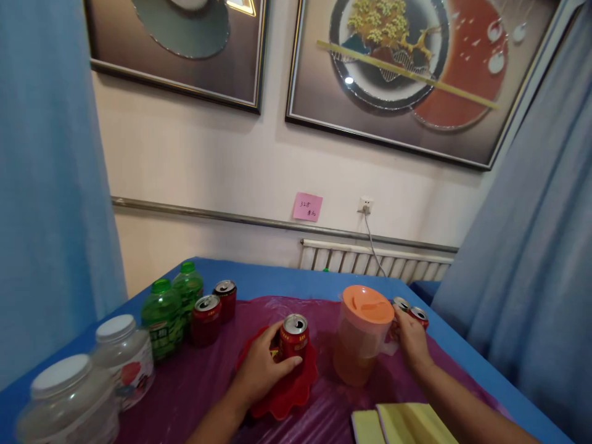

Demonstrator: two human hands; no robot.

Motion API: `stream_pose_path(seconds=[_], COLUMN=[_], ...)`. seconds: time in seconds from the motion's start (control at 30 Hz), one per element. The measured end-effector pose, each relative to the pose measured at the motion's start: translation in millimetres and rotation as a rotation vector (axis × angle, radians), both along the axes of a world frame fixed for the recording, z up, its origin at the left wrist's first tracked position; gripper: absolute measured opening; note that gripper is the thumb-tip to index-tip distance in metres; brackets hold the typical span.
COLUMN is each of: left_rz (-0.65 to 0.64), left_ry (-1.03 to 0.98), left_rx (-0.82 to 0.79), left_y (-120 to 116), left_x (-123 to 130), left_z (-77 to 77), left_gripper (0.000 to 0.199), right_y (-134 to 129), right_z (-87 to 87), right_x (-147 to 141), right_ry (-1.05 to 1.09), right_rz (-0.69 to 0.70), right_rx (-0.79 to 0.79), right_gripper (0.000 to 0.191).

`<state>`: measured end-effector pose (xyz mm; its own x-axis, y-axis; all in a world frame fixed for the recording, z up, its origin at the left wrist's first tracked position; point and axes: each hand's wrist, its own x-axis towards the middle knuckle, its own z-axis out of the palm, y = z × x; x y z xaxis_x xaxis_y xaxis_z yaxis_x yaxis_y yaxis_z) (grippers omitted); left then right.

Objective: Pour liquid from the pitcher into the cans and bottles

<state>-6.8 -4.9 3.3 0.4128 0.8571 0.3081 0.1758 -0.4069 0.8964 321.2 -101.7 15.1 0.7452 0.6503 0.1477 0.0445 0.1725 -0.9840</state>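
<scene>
My left hand (259, 367) is wrapped round a red drink can (295, 338) with an opened silver top. The can stands upright over a red scalloped plate (282, 401); whether it touches the plate I cannot tell. To the right, my right hand (411, 336) grips the handle of a clear pitcher (355, 354) with an orange lid (367, 303). Amber liquid fills the lower part of the pitcher, which stands nearly upright. The fingers on the handle are partly hidden behind it.
Two red cans (206, 320), two green bottles (161, 317) and two clear jars (123, 364) with white lids line the left side. Two more cans (419, 316) stand behind my right hand. Folded yellow cloths (407, 424) lie at the front on the purple table cover (185, 394).
</scene>
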Motion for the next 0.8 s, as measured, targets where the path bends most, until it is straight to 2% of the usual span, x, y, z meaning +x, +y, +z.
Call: stream_pose_path(seconds=[0.23,0.3,0.37,0.4,0.43,0.47,0.53,0.63,0.7,0.8], left_rz=[0.028,0.037,0.044,0.045,0.046,0.045,0.028,-0.041,-0.106,-0.164], left_ry=[0.051,0.069,0.099,0.116,0.131,0.142,0.162,0.169,0.168,0.178], left_rx=[0.062,0.114,0.162,0.180,0.192,0.200,0.206,0.213,0.217,0.234], left_y=[0.5,-0.3,-2.9,-4.8,-6.8,-8.9,-12.4,-14.6,-14.0,-11.4], left_x=[-0.1,-0.3,0.1,0.5,0.9,1.3,1.8,1.3,0.7,1.5], left_z=[1.5,2.3,4.8,6.6,8.6,10.6,13.5,12.6,8.0,-2.2], left_gripper=[0.071,0.067,0.065,0.065,0.066,0.068,0.071,0.077,0.081,0.083], right_y=[-9.1,-19.9,-36.5,-45.6,-54.2,-61.3,-68.5,-60.1,-46.7,-27.5], right_z=[2.4,1.9,-3.2,-7.7,-13.5,-20.1,-33.4,-44.0,-40.3,-22.8], right_x=[-1.3,-5.9,-20.0,-31.2,-44.9,-60.3,-92.6,-132.9,-149.9,-163.8], right_ry=[-0.174,-0.218,-0.268,-0.315,-0.361,-0.399,-0.478,-0.476,-0.437,-0.366], right_rz=[-0.092,-0.240,-0.383,-0.386,-0.362,-0.284,-0.075,0.201,0.353,0.412], right_rx=[-0.022,0.045,0.183,0.253,0.303,0.290,0.188,0.091,0.030,0.015], right_gripper=[0.049,0.045,0.043,0.042,0.042,0.040,0.040,0.059,0.076,0.090])
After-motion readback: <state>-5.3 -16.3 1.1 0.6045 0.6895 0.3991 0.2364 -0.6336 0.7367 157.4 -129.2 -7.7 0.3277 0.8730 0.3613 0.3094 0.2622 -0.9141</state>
